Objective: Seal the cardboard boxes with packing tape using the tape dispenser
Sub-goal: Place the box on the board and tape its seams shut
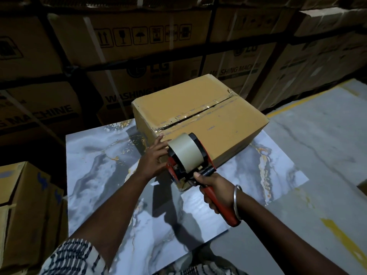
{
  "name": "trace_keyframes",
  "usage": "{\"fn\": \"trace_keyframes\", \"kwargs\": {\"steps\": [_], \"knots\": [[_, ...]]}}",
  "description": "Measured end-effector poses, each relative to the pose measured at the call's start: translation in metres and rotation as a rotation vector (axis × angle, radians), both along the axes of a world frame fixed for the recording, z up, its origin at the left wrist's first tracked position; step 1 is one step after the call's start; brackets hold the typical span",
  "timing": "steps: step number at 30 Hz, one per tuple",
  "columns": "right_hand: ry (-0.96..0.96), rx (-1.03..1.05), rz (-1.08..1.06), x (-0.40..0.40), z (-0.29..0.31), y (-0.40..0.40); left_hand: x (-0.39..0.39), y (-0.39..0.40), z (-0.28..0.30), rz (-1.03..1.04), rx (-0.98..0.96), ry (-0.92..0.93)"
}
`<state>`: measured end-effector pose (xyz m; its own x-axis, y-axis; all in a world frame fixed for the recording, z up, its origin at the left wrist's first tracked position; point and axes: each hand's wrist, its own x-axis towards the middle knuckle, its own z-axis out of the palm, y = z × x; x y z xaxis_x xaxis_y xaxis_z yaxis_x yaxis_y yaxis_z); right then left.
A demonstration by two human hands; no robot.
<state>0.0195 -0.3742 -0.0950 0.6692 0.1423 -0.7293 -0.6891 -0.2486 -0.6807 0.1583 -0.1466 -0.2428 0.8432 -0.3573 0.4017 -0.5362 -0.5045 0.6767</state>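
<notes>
Red plastic fills the right hand [215, 192], whose fingers [206, 201] are curled round the handle of the tape dispenser [186, 161], thumb laid along the top near the roll. The dispenser carries a roll of tan packing tape [185, 151] and its front end sits against the near corner of the cardboard box [198, 116]. The left hand [154, 157] lies flat with straight, spread fingers [160, 142] pressed on the box's near side, just beside the roll. A metal bangle [237, 201] circles the right wrist. The box rests on a marbled grey counter [99, 165], its top flaps meeting at a seam covered with wrinkled clear tape [198, 112]. Another carton [25, 205] stands at the left edge, and stacked washing machine cartons [129, 56] form a wall behind.
</notes>
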Motion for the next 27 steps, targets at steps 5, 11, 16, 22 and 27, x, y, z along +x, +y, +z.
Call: {"fn": "trace_keyframes", "kwargs": {"steps": [5,11,16,22,27], "knots": [[-0.053,0.012,0.009,-0.019,-0.007,-0.015,0.004,0.003,0.003,-0.016,0.011,0.049],[-0.143,0.111,-0.019,-0.038,-0.022,-0.024,-0.017,-0.004,0.024,0.027,0.181,0.066],[-0.177,0.099,-0.038,-0.036,-0.023,-0.022,-0.034,-0.016,0.034,-0.179,0.166,0.078],[-0.205,0.148,-0.062,-0.027,-0.026,-0.022,-0.016,-0.016,0.026,-0.185,0.087,0.075],[-0.257,0.217,-0.096,-0.028,-0.041,-0.028,-0.007,-0.018,0.012,-0.133,0.099,0.016]]}}
